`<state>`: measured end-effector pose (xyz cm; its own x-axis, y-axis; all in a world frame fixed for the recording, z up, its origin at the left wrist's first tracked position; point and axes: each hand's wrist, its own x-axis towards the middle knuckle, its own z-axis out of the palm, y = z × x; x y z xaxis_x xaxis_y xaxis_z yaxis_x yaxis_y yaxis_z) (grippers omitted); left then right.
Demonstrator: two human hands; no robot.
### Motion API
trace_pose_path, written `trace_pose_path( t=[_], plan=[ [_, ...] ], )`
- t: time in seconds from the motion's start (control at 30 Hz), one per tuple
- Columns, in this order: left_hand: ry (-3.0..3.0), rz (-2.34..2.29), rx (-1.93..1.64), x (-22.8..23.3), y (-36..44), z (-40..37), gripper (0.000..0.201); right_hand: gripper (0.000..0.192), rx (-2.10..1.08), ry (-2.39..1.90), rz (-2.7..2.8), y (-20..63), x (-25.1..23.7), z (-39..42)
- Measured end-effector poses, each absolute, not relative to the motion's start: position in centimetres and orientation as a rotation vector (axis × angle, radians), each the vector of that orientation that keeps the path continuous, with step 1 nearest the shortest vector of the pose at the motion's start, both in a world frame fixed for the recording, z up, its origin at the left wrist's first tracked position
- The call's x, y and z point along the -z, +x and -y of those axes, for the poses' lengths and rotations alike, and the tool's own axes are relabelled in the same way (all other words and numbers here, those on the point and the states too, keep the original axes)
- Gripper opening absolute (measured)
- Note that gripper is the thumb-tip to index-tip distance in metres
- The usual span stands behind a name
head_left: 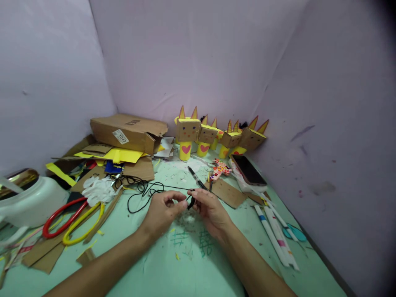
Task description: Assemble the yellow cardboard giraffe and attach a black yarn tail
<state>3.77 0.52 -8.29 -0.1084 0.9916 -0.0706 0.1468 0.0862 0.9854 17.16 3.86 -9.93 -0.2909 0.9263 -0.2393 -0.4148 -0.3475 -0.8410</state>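
Observation:
A small loop of black yarn (191,202) is between my two hands above the middle of the table. My right hand (213,209) pinches the looped yarn with thumb and fingers. Close beside it, my left hand (163,211) has its thumb and index finger curled together at the yarn's left side, tips touching the strand. From there a black strand runs left to a loose tangle of the same yarn (144,189) lying on the table. Just beyond my right hand is a black pen (195,176).
Cardboard animal figures (187,132) with yellow horns stand along the back. Left are a cardboard box (126,130), scraps, scissors (83,235) with red and yellow handles and a white pot-like vessel (37,200). Right are a phone (249,170) and white markers (274,235).

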Motion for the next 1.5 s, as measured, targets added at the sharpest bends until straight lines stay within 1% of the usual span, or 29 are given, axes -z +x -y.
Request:
trace_pose_path(
  t=[0.13, 0.43, 0.57, 0.73, 0.93, 1.07, 1.17, 1.33, 1.5],
  plan=[
    [0.945, -1.247, -1.137, 8.5, 4.3, -0.6, 0.015, 0.019, -1.78, -0.909, 0.848, 17.0, 10.2, -3.7],
    [0.734, -1.104, -0.958, 9.6, 3.9, -1.1, 0.013, 0.021, -1.747, -0.816, 0.85, 16.4, 10.1, -3.3],
    [0.746, -1.108, -0.963, 9.4, 3.8, -1.1, 0.015, 0.023, -1.693, -0.825, 0.811, 16.6, 10.3, -3.4],
    [0.916, -1.268, -1.207, 8.9, 4.0, -0.8, 0.026, 0.022, -1.635, -0.84, 0.739, 16.7, 10.1, -3.7],
    [1.218, -1.375, -1.203, 9.2, 4.8, 0.0, 0.037, 0.021, -1.627, -0.839, 0.689, 16.5, 10.1, -3.6],
    [1.65, -1.593, -1.297, 10.1, 5.4, 0.5, 0.032, 0.018, -1.659, -0.835, 0.665, 16.2, 10.2, -3.3],
    [1.873, -1.607, -1.395, 10.7, 5.6, 0.5, 0.025, 0.017, -1.705, -0.804, 0.663, 16.0, 10.2, -3.0],
    [2.033, -1.527, -1.546, 11.2, 5.5, 0.1, 0.019, 0.018, -1.795, -0.769, 0.578, 15.7, 9.8, -2.6],
    [2.078, -1.453, -1.601, 11.3, 5.5, -0.1, 0.015, 0.02, -1.861, -0.755, 0.474, 15.6, 9.9, -2.6]
  ],
)
